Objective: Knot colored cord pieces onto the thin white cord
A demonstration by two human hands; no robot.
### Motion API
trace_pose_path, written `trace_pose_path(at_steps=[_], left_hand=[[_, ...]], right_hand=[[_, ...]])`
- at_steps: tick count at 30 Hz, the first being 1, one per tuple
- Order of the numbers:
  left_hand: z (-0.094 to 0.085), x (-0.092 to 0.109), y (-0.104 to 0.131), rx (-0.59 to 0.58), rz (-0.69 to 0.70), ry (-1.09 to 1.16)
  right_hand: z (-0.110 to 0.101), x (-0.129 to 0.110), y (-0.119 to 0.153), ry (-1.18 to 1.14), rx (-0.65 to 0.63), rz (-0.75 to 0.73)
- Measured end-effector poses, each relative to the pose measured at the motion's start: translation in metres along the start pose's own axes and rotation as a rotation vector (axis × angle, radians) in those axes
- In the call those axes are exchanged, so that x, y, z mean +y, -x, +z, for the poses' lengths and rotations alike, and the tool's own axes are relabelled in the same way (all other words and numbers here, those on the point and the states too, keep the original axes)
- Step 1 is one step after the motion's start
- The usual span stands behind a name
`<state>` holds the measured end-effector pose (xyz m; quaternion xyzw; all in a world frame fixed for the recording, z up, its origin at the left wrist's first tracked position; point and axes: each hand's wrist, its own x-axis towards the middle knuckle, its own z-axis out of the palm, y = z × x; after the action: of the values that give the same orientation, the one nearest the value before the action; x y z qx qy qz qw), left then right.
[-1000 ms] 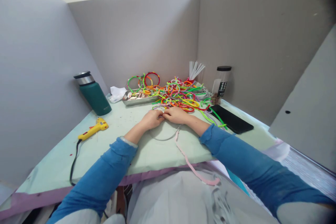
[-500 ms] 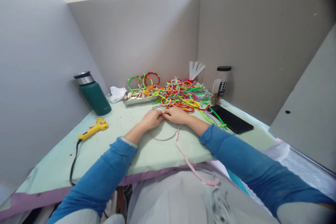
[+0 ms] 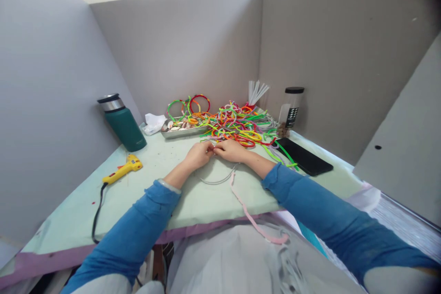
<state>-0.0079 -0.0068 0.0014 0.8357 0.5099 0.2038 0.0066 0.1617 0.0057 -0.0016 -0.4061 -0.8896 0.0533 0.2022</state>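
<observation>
My left hand [image 3: 200, 154] and my right hand [image 3: 230, 150] meet fingertip to fingertip over the middle of the table. Both are closed in a pinch at the far side of a thin grey wire hoop [image 3: 216, 183], whose near curve shows below them. The exact spot under the fingers is hidden. A fuzzy pink strip [image 3: 246, 211] runs from the hoop's right side over the table edge onto my lap. Just beyond my hands lies a tangled pile of colourful pipe cleaners [image 3: 241, 124].
A metal tray [image 3: 184, 133] of shells stands behind, with wrapped hoops [image 3: 200, 103] leaning there. Left are a yellow glue gun [image 3: 122, 170] and a green bottle [image 3: 124, 126]. A black phone [image 3: 305, 156] and clear jar [image 3: 291, 108] are right. Grey partitions [image 3: 179, 41] surround the table.
My left fingers have shifted very slightly at the pinch. The wire hoop's near curve looks a little changed in place; the rest stays as it was.
</observation>
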Motion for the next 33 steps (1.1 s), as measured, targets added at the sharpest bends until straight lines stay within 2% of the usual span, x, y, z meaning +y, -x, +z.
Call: trace_pose_path(at_steps=[19,24,33], left_hand=[[-0.007,0.004,0.0,-0.022,-0.017,0.012],[-0.01,0.007,0.0,-0.039,-0.082,0.076],[-0.011,0.007,0.001,-0.148,-0.221,0.292]], right_hand=[[0.002,0.001,0.0,-0.026,0.048,0.006],[0.001,0.001,0.001,-0.054,0.085,-0.007],[0.0,0.001,0.001,-0.098,0.089,-0.029]])
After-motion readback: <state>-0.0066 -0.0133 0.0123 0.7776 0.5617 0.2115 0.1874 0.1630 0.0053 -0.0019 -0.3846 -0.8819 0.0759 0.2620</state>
